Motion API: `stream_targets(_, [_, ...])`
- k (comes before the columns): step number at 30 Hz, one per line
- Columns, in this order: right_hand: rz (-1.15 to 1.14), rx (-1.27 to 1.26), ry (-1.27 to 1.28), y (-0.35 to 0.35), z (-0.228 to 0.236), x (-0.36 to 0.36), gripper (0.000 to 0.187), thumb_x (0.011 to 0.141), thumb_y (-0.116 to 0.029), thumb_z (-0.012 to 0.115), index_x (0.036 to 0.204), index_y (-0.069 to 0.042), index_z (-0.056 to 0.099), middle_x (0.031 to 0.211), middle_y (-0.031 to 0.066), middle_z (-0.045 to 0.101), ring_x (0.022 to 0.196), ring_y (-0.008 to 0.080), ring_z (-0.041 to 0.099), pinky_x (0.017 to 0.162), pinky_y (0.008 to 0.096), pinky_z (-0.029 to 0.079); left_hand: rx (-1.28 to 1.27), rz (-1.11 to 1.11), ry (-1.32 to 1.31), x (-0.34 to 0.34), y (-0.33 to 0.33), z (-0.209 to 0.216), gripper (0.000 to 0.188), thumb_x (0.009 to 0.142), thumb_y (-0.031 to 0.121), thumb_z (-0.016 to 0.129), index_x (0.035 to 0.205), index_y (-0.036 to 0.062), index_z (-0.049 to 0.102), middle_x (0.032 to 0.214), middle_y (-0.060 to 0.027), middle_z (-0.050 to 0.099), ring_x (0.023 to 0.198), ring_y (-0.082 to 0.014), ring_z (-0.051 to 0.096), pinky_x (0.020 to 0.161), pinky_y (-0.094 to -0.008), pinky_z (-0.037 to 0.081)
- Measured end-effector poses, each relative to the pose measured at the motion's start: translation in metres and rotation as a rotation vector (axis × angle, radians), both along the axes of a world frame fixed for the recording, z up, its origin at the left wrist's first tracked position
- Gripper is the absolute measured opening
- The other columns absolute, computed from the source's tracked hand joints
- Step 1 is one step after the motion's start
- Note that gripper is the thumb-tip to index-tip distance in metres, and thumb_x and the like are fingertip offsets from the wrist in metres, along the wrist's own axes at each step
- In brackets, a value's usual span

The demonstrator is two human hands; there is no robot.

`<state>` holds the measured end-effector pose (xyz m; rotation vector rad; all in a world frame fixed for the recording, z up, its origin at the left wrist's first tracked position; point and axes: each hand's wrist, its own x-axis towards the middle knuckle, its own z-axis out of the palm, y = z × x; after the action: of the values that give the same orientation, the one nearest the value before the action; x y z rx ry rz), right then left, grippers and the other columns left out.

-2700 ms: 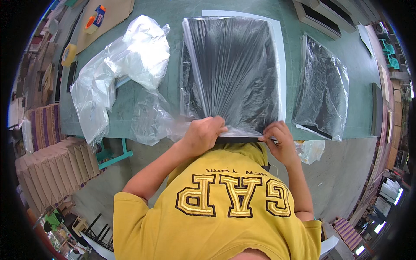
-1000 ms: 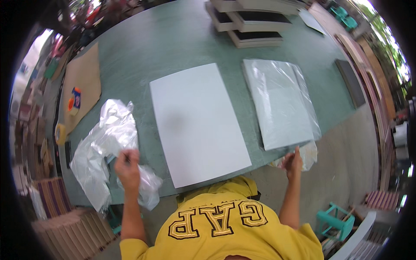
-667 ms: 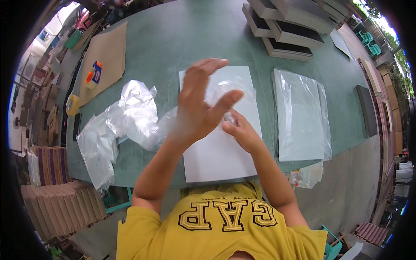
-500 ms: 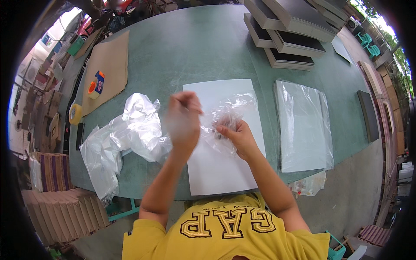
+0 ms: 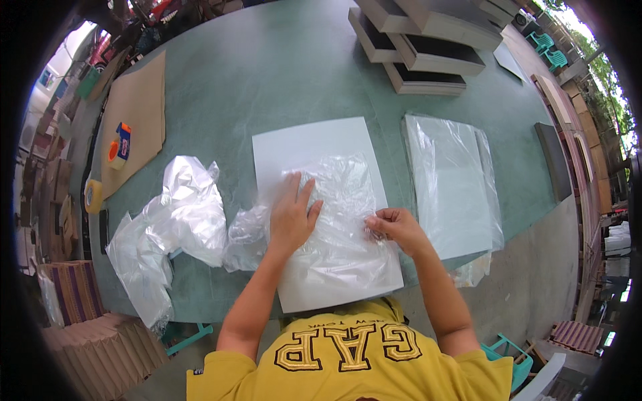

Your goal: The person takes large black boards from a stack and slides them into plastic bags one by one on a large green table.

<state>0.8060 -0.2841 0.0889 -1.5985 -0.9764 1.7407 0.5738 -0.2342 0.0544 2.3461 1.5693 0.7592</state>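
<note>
Crinkled clear plastic film [image 5: 341,194] lies spread over a white sheet [image 5: 314,137] on the green table. My left hand [image 5: 293,217] rests on the film's left part with its fingers stretched apart. At the film's right edge, my right hand [image 5: 396,228] pinches the plastic between thumb and fingers. More bunched plastic [image 5: 247,234] sticks out to the left of the sheet. Farther left lies a shiny heap of clear plastic bags [image 5: 190,207]. A flat stack of white sheets in clear plastic [image 5: 451,180] lies to the right of my right hand.
Dark-topped grey boxes [image 5: 428,50] are stacked at the far right of the table [image 5: 267,67]. Brown cardboard [image 5: 137,100] at the left carries a tape dispenser [image 5: 120,146], and a tape roll [image 5: 93,196] sits nearby. A dark bar [image 5: 552,160] lies along the right edge.
My left hand has come down from above and now lies flat on the film. The bunched film has been spread over the sheet, and my right hand has moved to its right edge.
</note>
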Motion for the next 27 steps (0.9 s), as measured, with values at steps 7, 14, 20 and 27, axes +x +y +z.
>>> stream_targets(7, [-0.183, -0.176, 0.366, 0.013, 0.017, 0.014, 0.020, 0.078, -0.012, 0.062, 0.092, 0.000, 0.057, 0.074, 0.0027, 0.058, 0.059, 0.0121, 0.054, 0.057, 0.0232, 0.045, 0.051, -0.026, 0.006, -0.008, -0.001, 0.002, 0.037, 0.081, 0.025, 0.052, 0.113, 0.0053, 0.051, 0.121, -0.0193, 0.043, 0.116, -0.0326, 0.038, 0.098, -0.0419, 0.028])
stream_targets(14, [0.193, -0.097, 0.172, 0.022, 0.005, 0.036, 0.017, 0.078, -0.018, 0.063, 0.085, -0.002, 0.060, 0.073, 0.0019, 0.059, 0.065, 0.0078, 0.053, 0.058, 0.0236, 0.043, 0.080, -0.015, -0.146, -0.007, -0.005, -0.004, 0.026, 0.077, 0.014, 0.056, 0.100, 0.0032, 0.057, 0.113, -0.0190, 0.048, 0.111, -0.0349, 0.042, 0.092, -0.0425, 0.034])
stream_targets(20, [0.212, -0.033, 0.152, 0.012, -0.001, 0.033, 0.012, 0.077, -0.010, 0.063, 0.083, -0.001, 0.061, 0.075, 0.0023, 0.061, 0.067, 0.0091, 0.057, 0.060, 0.0228, 0.047, 0.266, -0.011, -0.320, -0.010, -0.011, 0.016, 0.018, 0.073, 0.005, 0.059, 0.091, 0.0038, 0.060, 0.101, -0.0156, 0.052, 0.097, -0.0306, 0.049, 0.082, -0.0373, 0.040])
stream_targets(27, [-0.061, 0.041, 0.361, 0.007, 0.013, -0.008, 0.023, 0.077, -0.020, 0.065, 0.085, 0.001, 0.059, 0.074, 0.0042, 0.059, 0.068, 0.0092, 0.054, 0.061, 0.0225, 0.044, -0.285, -0.056, -0.535, -0.001, -0.027, 0.057, 0.015, 0.073, 0.013, 0.066, 0.077, 0.0014, 0.058, 0.067, -0.0078, 0.056, 0.061, -0.0159, 0.052, 0.055, -0.0272, 0.042])
